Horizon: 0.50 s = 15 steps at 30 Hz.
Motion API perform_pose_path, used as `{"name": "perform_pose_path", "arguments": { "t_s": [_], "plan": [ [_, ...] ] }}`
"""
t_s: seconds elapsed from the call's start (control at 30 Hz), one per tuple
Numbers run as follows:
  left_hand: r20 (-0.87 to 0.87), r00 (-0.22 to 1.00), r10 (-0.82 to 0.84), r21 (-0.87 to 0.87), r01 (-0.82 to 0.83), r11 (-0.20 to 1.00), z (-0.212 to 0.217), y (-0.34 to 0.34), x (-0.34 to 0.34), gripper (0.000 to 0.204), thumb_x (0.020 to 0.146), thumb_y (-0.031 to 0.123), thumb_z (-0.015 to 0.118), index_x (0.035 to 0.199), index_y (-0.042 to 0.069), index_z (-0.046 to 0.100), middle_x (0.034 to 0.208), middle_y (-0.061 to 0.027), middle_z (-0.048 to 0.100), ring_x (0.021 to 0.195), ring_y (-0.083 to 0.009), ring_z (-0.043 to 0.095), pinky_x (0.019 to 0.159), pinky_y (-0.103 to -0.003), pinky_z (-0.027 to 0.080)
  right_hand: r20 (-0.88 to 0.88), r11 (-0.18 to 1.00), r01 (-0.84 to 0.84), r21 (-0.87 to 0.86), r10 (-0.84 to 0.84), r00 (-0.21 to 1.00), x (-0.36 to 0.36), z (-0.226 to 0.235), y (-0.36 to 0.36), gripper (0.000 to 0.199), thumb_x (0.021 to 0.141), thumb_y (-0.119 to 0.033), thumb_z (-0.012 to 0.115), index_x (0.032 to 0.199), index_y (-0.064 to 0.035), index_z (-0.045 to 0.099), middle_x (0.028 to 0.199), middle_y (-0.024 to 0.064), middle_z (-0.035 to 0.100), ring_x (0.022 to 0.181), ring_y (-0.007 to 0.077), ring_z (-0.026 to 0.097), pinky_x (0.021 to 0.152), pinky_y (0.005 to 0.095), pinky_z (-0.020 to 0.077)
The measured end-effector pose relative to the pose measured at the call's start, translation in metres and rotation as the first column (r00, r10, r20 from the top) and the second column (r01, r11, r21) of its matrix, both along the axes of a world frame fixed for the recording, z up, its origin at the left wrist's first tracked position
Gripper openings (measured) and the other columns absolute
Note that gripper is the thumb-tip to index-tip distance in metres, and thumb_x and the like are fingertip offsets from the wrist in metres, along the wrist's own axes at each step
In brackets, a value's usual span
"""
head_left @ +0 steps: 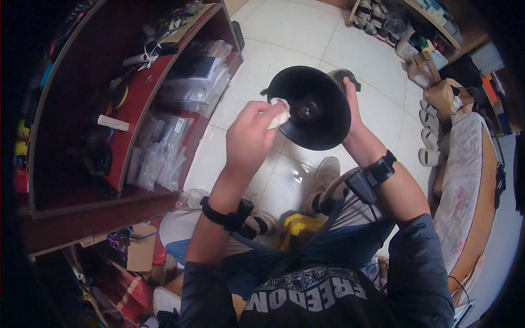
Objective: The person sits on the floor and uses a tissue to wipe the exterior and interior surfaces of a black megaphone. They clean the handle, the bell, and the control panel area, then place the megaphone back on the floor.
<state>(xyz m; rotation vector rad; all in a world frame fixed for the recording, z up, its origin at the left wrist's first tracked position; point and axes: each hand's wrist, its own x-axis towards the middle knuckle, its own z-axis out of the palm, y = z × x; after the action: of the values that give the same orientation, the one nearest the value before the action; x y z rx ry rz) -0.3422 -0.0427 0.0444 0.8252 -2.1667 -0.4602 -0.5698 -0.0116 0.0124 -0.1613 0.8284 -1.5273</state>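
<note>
from my remote seat i have the red-boarded shelf unit at 10 o'clock and, off the view's middle toward 1 o'clock, the black bowl, tilted with its hollow toward me; i judge it light, stiff and perhaps slick along its smooth walls, best cupped from outside or pinched at the rim. the right hand curves against its outer wall at 3 o'clock, supporting it, though most fingers are hidden and i cannot tell how firmly. the left hand pinches a white cloth, soft and limp i'd say, at the rim's 9 o'clock edge.
</note>
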Motion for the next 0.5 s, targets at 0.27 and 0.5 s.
{"name": "perform_pose_path", "arguments": {
  "t_s": [0.27, 0.5],
  "plan": [
    [0.205, 0.979, 0.006, -0.083, 0.012, 0.996, -0.027, 0.015, -0.014, 0.035, 0.071, -0.001, 0.070, 0.105, 0.005, 0.068, 0.099, -0.0109, 0.059, 0.082, -0.0288, 0.061, 0.072, -0.039, 0.050, -0.051, 0.989, 0.148, 0.028, -0.146, 0.988, 0.018, 0.007, -0.003, 0.059, 0.098, -0.053, 0.042, 0.129, -0.0024, 0.045, 0.125, 0.0165, 0.055, 0.117, 0.0297, 0.054, 0.105, 0.0421, 0.0409],
    [-0.307, 0.934, -0.182, 0.589, 0.337, 0.735, -0.013, 0.053, -0.030, 0.023, 0.087, 0.007, 0.068, 0.108, -0.001, 0.068, 0.089, -0.0046, 0.062, 0.078, -0.0114, 0.057, 0.067, -0.025, 0.045, -0.167, 0.991, 0.128, -0.031, -0.132, 0.977, 0.010, 0.011, -0.006, 0.064, 0.097, -0.056, 0.038, 0.126, 0.0002, 0.048, 0.123, 0.0174, 0.057, 0.116, 0.0294, 0.055, 0.106, 0.0425, 0.0410]
  ]
}}
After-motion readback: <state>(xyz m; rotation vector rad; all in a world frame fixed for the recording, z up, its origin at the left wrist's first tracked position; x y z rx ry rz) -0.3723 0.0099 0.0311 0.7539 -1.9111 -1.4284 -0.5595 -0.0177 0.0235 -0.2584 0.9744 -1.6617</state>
